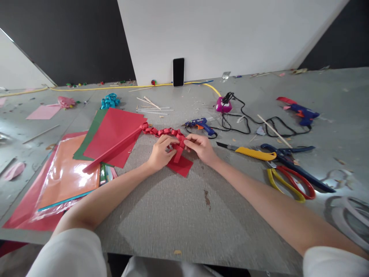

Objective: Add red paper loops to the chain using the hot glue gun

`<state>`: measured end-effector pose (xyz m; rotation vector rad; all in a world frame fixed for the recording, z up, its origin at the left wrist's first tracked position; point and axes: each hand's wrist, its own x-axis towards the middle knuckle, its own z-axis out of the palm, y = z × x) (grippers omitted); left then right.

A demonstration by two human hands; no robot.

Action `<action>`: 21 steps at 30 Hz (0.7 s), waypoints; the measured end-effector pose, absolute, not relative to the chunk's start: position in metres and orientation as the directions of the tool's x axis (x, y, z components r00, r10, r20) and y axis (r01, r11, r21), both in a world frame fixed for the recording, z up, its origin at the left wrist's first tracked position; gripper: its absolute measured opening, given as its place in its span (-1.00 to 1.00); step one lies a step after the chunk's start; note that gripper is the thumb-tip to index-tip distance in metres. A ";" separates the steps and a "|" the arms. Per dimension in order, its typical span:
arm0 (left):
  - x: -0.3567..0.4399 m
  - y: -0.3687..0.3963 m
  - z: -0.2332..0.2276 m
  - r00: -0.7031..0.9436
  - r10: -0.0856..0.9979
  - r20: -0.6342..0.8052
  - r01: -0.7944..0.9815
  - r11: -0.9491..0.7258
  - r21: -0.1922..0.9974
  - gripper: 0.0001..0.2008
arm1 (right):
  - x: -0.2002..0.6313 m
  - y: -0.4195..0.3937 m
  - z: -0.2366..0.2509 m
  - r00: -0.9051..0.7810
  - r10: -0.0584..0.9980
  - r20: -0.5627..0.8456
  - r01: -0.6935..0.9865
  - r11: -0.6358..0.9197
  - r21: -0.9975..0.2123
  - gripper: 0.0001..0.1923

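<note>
Left hand (pixel 161 153) and right hand (pixel 201 148) side by side, fingertips meeting, both curled and pinched on the near end of a red folded paper chain (pixel 163 132). Chain trailing away from the fingers toward the far left, onto a long red paper strip (pixel 115 149). Directly beneath the hands, a small red paper piece (pixel 180 165) flat on the grey table (pixel 178 215).

Left of the left hand: a red sheet (pixel 115 129) over a green sheet (pixel 90 136), then an orange packet in plastic (pixel 67 175).

Beyond the right hand, near: a blue glue gun (pixel 200 125). Right of it: a yellow utility knife (pixel 250 152), blue scissors (pixel 294 161), red-and-yellow scissors (pixel 291 184).

Well beyond both, a black phone (pixel 178 72) upright against the wall.
</note>
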<state>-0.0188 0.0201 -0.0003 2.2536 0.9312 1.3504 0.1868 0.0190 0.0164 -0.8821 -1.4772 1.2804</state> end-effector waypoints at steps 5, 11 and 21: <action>-0.019 0.017 0.000 0.352 0.651 0.672 0.376 -0.756 0.536 -0.61 | 0.187 0.022 0.011 -0.228 0.955 0.188 -0.096 0.170 -0.981 -0.62; -0.020 0.016 0.000 0.457 0.437 0.775 0.295 -0.896 0.331 -0.73 | 0.189 0.029 -0.001 -0.185 0.968 0.171 -0.130 0.149 -0.980 -0.64; -0.021 0.017 0.003 0.476 0.355 0.804 0.221 -0.934 0.282 -0.68 | 0.187 0.020 0.013 -0.170 0.961 0.218 0.000 0.221 -0.975 -0.58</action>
